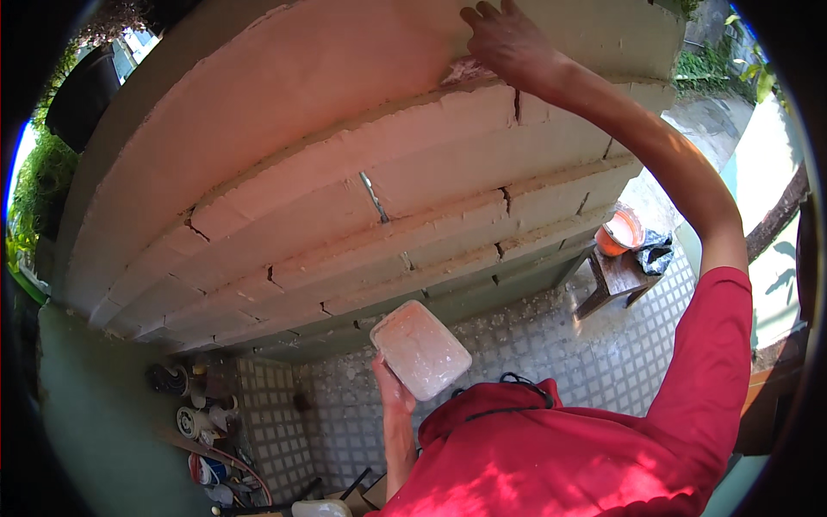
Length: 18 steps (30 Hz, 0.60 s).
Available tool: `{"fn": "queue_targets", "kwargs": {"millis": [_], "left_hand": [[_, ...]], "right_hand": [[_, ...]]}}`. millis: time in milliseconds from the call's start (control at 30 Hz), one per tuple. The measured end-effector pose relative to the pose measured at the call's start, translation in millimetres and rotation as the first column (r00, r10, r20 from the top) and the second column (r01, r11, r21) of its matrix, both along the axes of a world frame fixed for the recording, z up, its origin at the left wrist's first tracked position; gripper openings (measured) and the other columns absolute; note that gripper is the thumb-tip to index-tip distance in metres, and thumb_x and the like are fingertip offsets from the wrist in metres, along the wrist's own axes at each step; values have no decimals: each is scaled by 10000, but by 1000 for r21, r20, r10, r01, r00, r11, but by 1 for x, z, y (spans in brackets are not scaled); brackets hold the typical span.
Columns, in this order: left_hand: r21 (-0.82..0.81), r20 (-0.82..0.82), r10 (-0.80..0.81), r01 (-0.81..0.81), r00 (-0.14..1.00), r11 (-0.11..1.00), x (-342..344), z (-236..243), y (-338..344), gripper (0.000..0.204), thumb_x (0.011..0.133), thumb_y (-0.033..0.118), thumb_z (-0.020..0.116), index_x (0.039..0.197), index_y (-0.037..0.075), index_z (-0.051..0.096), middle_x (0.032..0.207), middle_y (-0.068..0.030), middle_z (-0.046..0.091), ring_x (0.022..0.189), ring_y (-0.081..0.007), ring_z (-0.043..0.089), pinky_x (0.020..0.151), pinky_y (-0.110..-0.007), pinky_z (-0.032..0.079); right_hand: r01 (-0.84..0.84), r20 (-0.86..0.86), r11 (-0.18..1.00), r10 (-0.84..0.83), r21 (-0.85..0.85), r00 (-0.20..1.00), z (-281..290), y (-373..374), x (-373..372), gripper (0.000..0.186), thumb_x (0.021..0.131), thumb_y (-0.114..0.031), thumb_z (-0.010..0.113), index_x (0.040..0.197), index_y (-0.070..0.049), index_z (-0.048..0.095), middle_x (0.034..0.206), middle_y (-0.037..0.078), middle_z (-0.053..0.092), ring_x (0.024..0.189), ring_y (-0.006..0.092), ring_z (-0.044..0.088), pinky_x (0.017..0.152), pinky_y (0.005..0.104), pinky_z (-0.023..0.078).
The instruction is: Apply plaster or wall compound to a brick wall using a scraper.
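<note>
My left hand (pixel 393 384) grips a pale, rectangular plastic tub or lid (pixel 420 351), smudged with pink and white, from its left side, low in front of the wall. My right arm reaches up and across to the upper part of a stepped wall (pixel 301 146) of pinkish blocks with ridged courses and cracked joints. There my right hand (pixel 501 39) lies against the surface near the top edge, fingers bent and apart, with no tool visible in it. A wet-looking pinkish-white patch (pixel 465 72) shows just below it.
An orange bucket (pixel 618 233) and a dark plastic bag (pixel 655 257) sit on a wooden stool (pixel 603 280) at right. Assorted pots and containers (pixel 194 422) crowd the lower left of the tiled floor (pixel 517 353). A black planter (pixel 82 99) and greenery hang at upper left.
</note>
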<state>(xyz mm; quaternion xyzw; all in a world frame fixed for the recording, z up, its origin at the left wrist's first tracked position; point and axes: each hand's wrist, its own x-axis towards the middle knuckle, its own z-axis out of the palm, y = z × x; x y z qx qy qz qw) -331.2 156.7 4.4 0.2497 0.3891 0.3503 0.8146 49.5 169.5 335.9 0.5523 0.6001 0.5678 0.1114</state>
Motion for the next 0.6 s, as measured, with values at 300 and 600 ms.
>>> {"fn": "queue_targets", "kwargs": {"millis": [300, 600], "left_hand": [[45, 15, -11, 11, 1000, 999, 5, -9, 7, 531, 926, 422, 396, 1315, 80, 516, 1240, -69, 603, 1101, -252, 613, 933, -400, 520], [11, 21, -8, 7, 1000, 1000, 13, -5, 5, 461, 937, 361, 377, 1246, 75, 564, 1160, -50, 643, 1055, -220, 636, 906, -371, 524]], "right_hand": [[-270, -784, 962, 143, -33, 605, -16, 12, 39, 184, 823, -6, 599, 1003, -1, 638, 936, 153, 644, 885, 367, 613, 778, 445, 489], [-306, -715, 951, 249, 51, 653, -24, 32, 31, 295, 829, 22, 540, 1099, -63, 625, 946, 136, 663, 900, 343, 643, 775, 445, 502]]}}
